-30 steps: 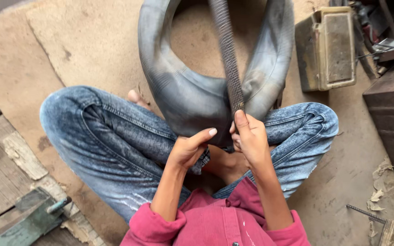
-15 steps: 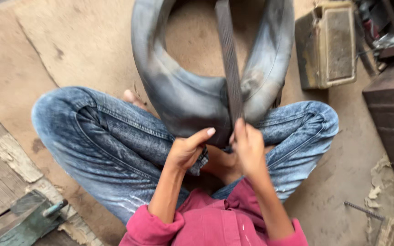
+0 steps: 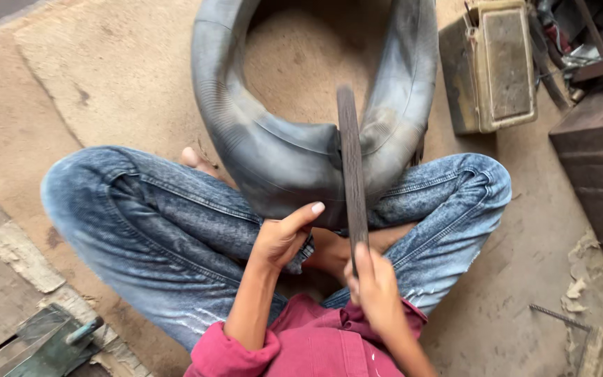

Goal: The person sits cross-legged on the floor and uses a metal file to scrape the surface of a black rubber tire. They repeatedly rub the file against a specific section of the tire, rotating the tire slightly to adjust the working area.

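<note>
I sit cross-legged in blue jeans (image 3: 148, 223) on a floor mat. A grey rubber inner tube (image 3: 273, 153) rests against my lap, folded at its near side. My right hand (image 3: 375, 290) grips the near end of a long dark flat file (image 3: 350, 167), which lies across the fold of the tube and points away from me. My left hand (image 3: 284, 237) presses on the tube's near edge, thumb raised, beside the file.
A worn beige metal box (image 3: 490, 66) stands at the upper right, with dark metal cabinets (image 3: 594, 160) and scrap beyond it. Wooden boards and a green metal tool (image 3: 57, 342) lie at the lower left. A thin rod (image 3: 560, 318) lies at the lower right.
The file has been drawn back toward me: its far end, earlier beyond the top of the view, now sits over the tube. My right hand has moved down with it.
</note>
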